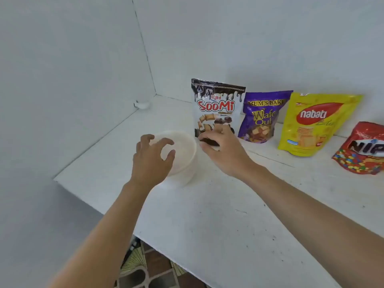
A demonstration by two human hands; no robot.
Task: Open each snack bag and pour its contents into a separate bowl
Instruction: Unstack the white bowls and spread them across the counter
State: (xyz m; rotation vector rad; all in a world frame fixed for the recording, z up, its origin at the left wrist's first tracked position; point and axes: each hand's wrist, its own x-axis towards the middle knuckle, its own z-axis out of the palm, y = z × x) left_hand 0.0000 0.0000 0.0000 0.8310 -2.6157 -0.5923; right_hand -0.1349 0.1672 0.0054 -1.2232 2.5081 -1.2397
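Stands at the very start, to judge by the scene: has opened none of the bags and poured nothing. Holds the left hand (pixel 152 159) just above the white bowl (pixel 188 151) at the near left of the table (pixel 228 215), fingers (pixel 166 141) spread and loosely curled, gripping nothing. Reaches the right hand (pixel 222 150) to the foot of the SooMi bag (pixel 216 104), standing upright just beyond and right of the bowl, and curls fingers and thumb round its lower left corner in a grip. Leaves untouched, in a row running right along the far wall, the purple wafer bag (pixel 261 117), the yellow nabati bag (pixel 313 123) and, cut by the right edge of view, the red bag (pixel 363 148), all apparently sealed. Shows only one bowl, or perhaps a nested stack; cannot tell which, nor where any other bowls are. Has all four openings and pourings left to do. Works on a white painted table, speckled with dark marks and scuffs, set into a corner of plain pale walls (pixel 62 80), with a small white object (pixel 142 104) in the far corner and patterned floor tiles (pixel 149 271) below the near edge.
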